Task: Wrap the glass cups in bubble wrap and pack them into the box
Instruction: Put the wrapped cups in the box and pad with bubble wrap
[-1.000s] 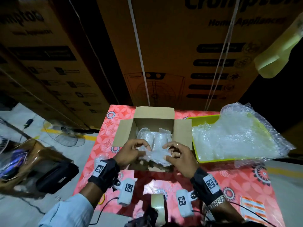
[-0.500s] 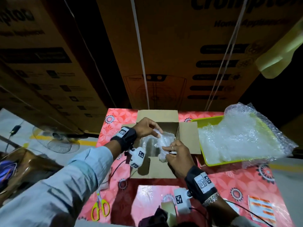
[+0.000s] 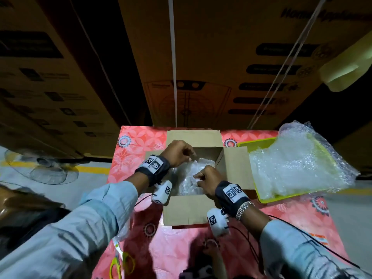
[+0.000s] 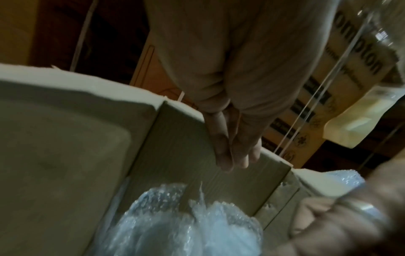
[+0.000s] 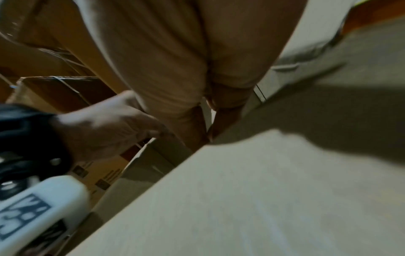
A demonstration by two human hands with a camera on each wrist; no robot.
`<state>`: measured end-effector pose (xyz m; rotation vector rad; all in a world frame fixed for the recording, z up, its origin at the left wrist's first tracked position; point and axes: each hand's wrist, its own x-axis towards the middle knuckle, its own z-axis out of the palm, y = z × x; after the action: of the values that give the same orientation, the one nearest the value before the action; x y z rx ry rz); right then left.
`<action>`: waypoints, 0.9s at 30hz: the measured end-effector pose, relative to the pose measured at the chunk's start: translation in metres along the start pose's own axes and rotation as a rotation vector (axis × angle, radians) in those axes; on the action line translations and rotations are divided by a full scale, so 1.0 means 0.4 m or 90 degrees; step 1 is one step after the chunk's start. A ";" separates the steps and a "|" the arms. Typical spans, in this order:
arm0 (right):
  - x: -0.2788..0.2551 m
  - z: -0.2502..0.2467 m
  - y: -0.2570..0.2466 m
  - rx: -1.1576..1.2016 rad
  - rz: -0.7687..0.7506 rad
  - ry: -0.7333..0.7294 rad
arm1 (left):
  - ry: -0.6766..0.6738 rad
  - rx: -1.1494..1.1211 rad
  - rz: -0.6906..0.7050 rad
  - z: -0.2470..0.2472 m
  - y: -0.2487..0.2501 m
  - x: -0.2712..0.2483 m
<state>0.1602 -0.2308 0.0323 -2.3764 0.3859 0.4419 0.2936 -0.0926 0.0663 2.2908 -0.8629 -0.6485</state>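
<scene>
Crowding the box (image 3: 187,210) rim, 2 hands (image 3: 177,153) (flaps splayed).

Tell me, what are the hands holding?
Both the left hand and right hand pinch the top of the bubble-wrapped bundle inside the box.

"Home Appliances" partly legible on big carton (image 3: 251,63); "ompton" on carton (image 4: 370,67).

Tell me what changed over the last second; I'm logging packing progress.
The wrapped bundle, first held over the box's near edge, went down inside the box. Left hand reached to the far side; right hand still pinches the wrap. Tray of bubble wrap unchanged.
</scene>
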 end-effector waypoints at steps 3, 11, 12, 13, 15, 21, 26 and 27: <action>0.020 0.011 -0.004 -0.022 0.018 -0.027 | 0.118 -0.067 -0.007 -0.020 0.004 -0.070; 0.050 0.034 -0.012 -0.121 0.036 -0.157 | 0.079 0.010 -0.084 0.032 -0.054 -0.319; 0.054 0.033 -0.014 -0.127 0.035 -0.177 | 0.062 -0.012 -0.084 0.052 -0.060 -0.337; 0.056 0.030 -0.016 -0.133 0.032 -0.202 | 0.056 -0.027 -0.077 0.071 -0.066 -0.351; 0.060 0.022 -0.020 -0.135 0.032 -0.232 | 0.062 -0.028 -0.067 0.103 -0.082 -0.365; 0.060 -0.043 -0.047 -0.154 -0.037 -0.063 | 0.094 -0.026 -0.065 0.146 -0.115 -0.359; 0.101 -0.046 -0.089 -0.296 -0.023 -0.174 | 0.115 -0.044 -0.065 0.161 -0.125 -0.361; 0.109 -0.043 -0.093 -0.308 -0.022 -0.191 | 0.118 -0.045 -0.068 0.161 -0.125 -0.360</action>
<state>0.2174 -0.2223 0.0475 -2.7104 0.1040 0.9498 0.1781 0.0167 0.0199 2.3025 -0.6251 -0.4945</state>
